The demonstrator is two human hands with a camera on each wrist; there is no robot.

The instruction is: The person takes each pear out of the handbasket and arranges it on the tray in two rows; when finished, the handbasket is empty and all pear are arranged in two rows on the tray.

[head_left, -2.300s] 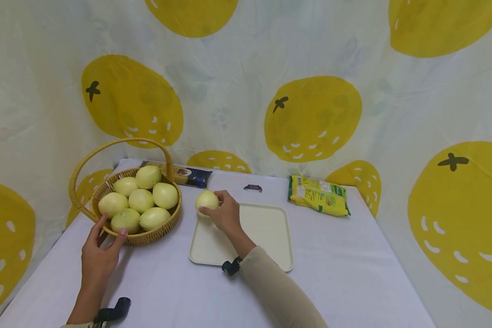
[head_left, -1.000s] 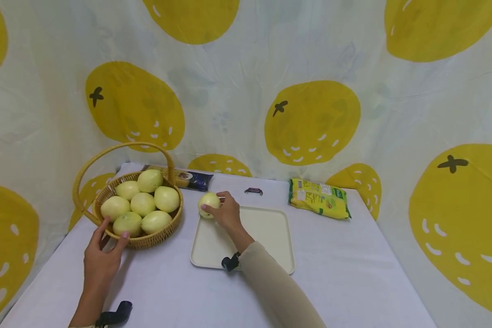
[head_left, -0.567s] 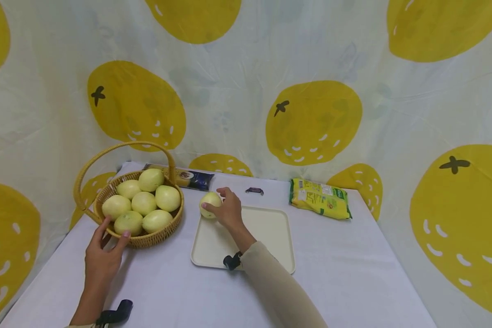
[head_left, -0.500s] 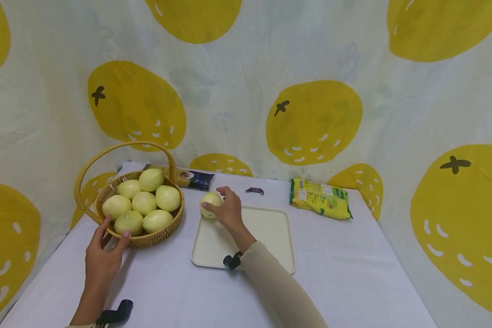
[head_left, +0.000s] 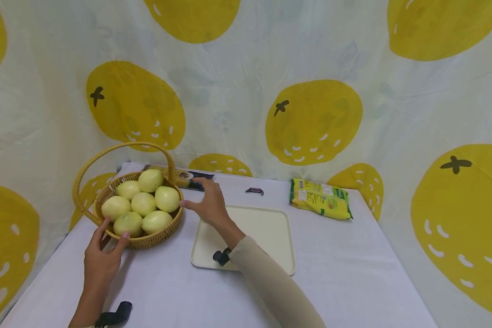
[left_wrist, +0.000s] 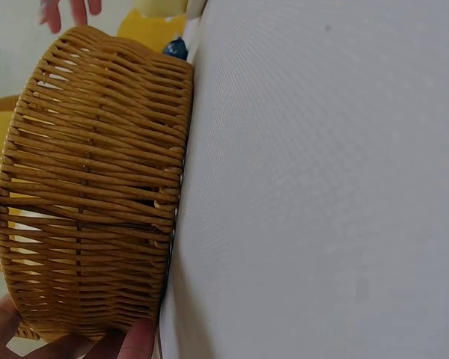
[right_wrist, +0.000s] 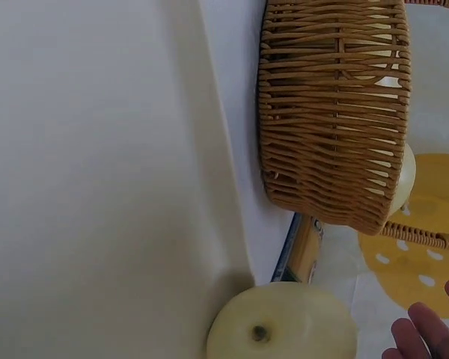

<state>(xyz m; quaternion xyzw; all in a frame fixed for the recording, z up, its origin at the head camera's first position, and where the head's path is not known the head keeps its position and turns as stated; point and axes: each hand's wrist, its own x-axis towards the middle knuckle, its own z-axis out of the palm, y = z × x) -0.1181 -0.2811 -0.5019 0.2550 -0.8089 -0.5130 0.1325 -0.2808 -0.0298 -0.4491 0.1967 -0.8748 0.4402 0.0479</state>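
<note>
White fabric printed with big yellow fruit shapes (head_left: 314,123) hangs behind a tabletop covered in white cloth (head_left: 352,273). On the left sits a round, golden-brown wicker basket with an arched handle (head_left: 157,239), in which seven pale yellow-green, rounded fruits (head_left: 143,203) show. The left hand (head_left: 101,266) is spread against the near left of the basket, thumb and index finger touching its rim and other fingers low on its wall. The right hand (head_left: 211,205) hangs between basket and tray, thumb and fingers spread apart, holding nothing; its thumb tip points at the basket's right rim, though I cannot tell whether it touches. By the right wrist view, one more pale yellow-green fruit (right_wrist: 280,325) rests at the rim of a cream, rectangular, shallow tray (head_left: 266,228), on the basket's side, clear of the fingers. Behind the basket lies a flat brown-and-dark-blue packet (head_left: 184,176); beyond the tray, a small dark purple wrapped sweet (head_left: 254,191); farther right, a plump yellow-and-green plastic bag (head_left: 321,200).
</note>
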